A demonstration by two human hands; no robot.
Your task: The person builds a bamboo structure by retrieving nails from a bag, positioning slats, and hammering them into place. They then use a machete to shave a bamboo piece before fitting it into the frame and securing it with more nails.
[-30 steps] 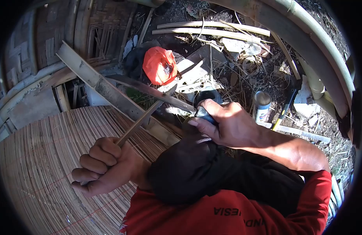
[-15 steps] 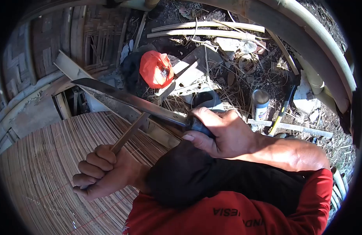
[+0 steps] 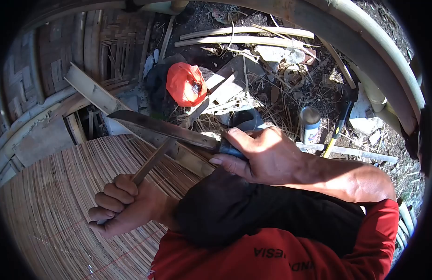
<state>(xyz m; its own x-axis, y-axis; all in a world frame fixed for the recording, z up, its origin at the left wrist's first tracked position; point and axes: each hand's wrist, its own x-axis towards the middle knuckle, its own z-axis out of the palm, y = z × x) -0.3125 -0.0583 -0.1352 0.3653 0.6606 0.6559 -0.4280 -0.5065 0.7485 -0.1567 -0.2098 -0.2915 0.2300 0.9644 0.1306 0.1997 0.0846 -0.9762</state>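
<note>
My right hand (image 3: pixel 267 156) is wrapped round the dark handle of a machete (image 3: pixel 167 130), whose long blade reaches to the left. A narrow strip of bamboo (image 3: pixel 154 159) stands slantwise from the closed fist of my left hand (image 3: pixel 120 200). Its upper end meets the lower edge of the blade; the bottom end is hidden in the fist. Behind the hands a split bamboo length (image 3: pixel 97 95) lies diagonally, partly covered by the blade and my dark-clothed knee (image 3: pixel 216 205).
A mat of thin strips (image 3: pixel 62 196) spreads at lower left. Beyond the knee are a red plastic bag (image 3: pixel 185 84), a can (image 3: pixel 310 123), a yellow-and-black tool handle (image 3: pixel 335 135) and bamboo slats (image 3: pixel 244 31). A curved bamboo frame (image 3: pixel 374 37) arches at upper right.
The machete has shifted down, its tip to the right, and its handle has come slightly toward me. The left fist and strip have hardly moved.
</note>
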